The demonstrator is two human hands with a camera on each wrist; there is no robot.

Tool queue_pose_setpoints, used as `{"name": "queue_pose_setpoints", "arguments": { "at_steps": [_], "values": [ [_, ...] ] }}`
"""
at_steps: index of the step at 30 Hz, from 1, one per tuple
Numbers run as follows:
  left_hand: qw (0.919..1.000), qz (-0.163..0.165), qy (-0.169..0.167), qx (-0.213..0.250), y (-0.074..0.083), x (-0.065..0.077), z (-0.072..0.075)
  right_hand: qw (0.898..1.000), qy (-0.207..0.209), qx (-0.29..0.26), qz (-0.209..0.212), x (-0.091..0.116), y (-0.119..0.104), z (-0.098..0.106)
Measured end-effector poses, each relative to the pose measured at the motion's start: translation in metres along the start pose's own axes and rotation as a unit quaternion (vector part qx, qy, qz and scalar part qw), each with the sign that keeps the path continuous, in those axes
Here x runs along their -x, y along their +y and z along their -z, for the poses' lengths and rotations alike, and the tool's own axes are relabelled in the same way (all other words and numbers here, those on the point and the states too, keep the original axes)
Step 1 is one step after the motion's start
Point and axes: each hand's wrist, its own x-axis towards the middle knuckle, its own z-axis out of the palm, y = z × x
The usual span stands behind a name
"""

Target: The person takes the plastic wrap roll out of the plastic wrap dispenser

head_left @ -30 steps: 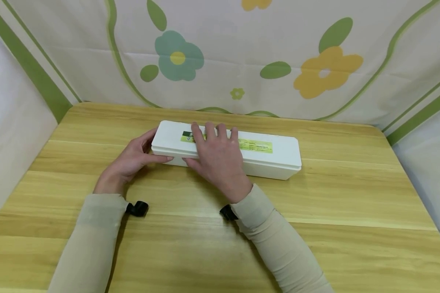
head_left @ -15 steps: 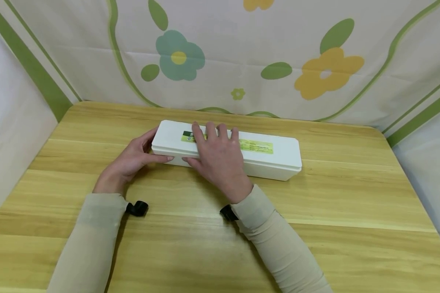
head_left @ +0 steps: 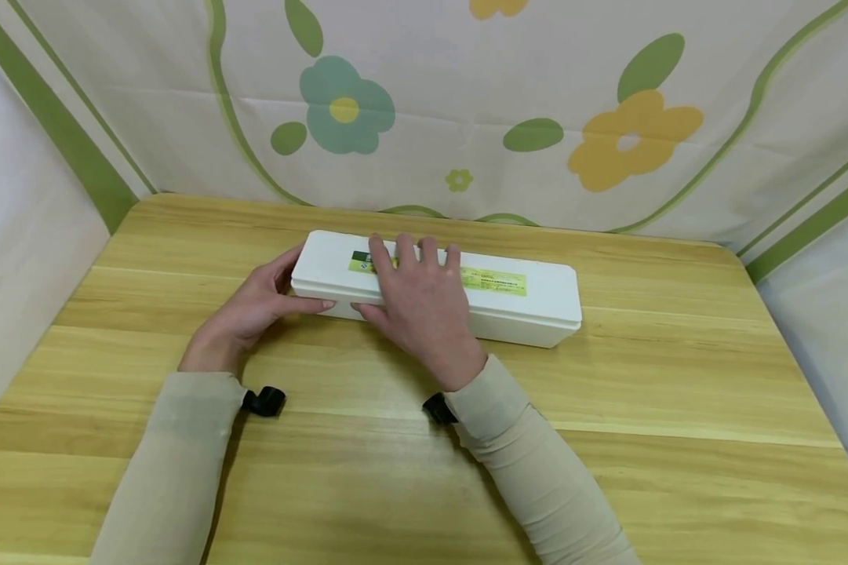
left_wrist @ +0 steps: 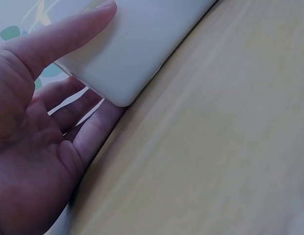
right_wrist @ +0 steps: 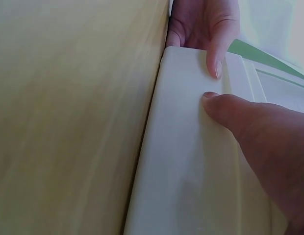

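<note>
A long white lidded box (head_left: 529, 294) lies on the wooden table, slightly angled, its lid on. Printed on the lid is a yellow-green label (head_left: 494, 281), partly covered by fingers. My left hand (head_left: 250, 306) holds the box's left end, thumb along the front wall and the other fingers behind the end. In the left wrist view those fingers (left_wrist: 93, 129) reach round the box's corner low by the tabletop. Across the lid lies my right hand (head_left: 427, 310), fingers spread over the top towards the far edge. Its thumb (right_wrist: 225, 107) presses the front wall just below the lid's rim, near the left thumb.
The wooden table (head_left: 353, 486) extends around the box on all sides. Behind its far edge hangs a pale curtain (head_left: 424, 94) with printed flowers and leaves. Black wrist mounts (head_left: 264, 402) stick out from both beige sleeves (head_left: 176, 463).
</note>
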Motion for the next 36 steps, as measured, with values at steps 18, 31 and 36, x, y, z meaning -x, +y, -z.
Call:
{"name": "queue_pose_setpoints", "arguments": {
  "at_steps": [18,31,36],
  "values": [
    [0.9995,-0.029,-0.001,-0.009,-0.006,-0.001,-0.002,0.998,0.036,0.035,0.028,0.003,0.002,-0.003],
    [0.9988,-0.035,0.001,-0.035,-0.005,-0.003,-0.002,1.0,0.004,0.002,0.025,-0.001,0.009,0.004],
    [0.9987,-0.037,-0.002,-0.035,-0.006,-0.003,-0.001,1.0,0.02,-0.016,0.018,-0.002,0.009,0.001]
  ]
}}
